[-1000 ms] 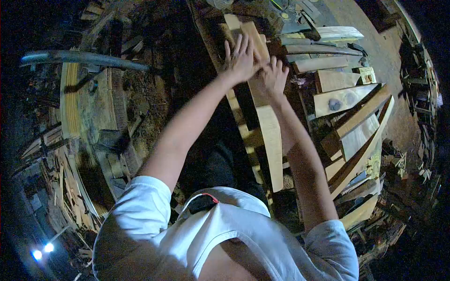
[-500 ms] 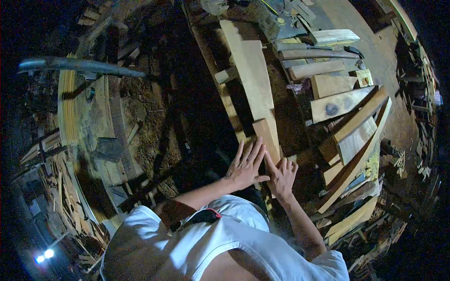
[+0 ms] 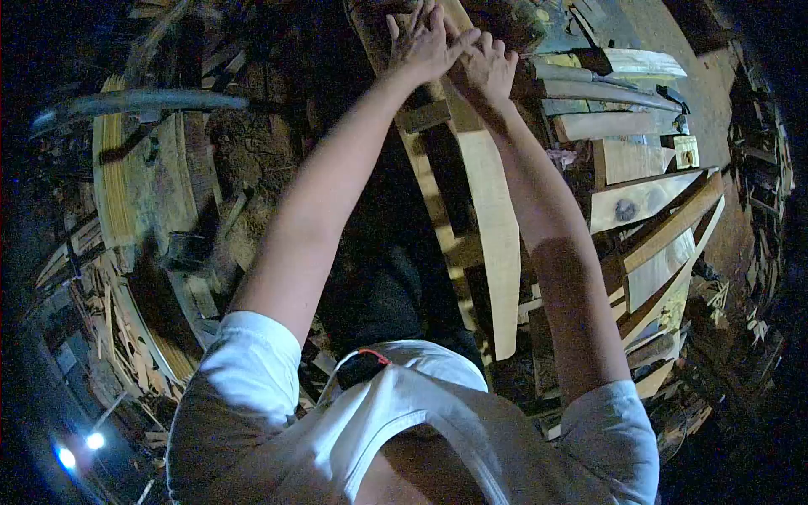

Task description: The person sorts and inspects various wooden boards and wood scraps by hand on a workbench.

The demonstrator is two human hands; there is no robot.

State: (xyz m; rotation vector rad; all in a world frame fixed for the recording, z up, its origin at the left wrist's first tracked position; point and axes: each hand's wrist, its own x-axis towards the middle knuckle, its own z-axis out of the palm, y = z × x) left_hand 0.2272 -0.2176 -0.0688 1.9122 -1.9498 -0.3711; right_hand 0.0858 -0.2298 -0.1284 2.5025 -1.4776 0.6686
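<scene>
A long pale board runs lengthwise in front of me over a narrow wooden support. Both my arms reach out to its far part, at the top of the view. My left hand has its fingers spread, with the thumb toward the other hand. Close against it, my right hand has bent fingers around the near end of a wooden block. My hands and the frame edge hide most of that block and where it touches the board.
To the right, several wood offcuts and a dark-handled tool lie side by side. Leftward are a long bluish bar, weathered planks and a heap of scrap strips. Bright lamps shine at lower left.
My hands have moved forward, from the board's near end to its far end, pushing the wooden block along. My arms are now stretched out. The view has shifted, uncovering the near end.
</scene>
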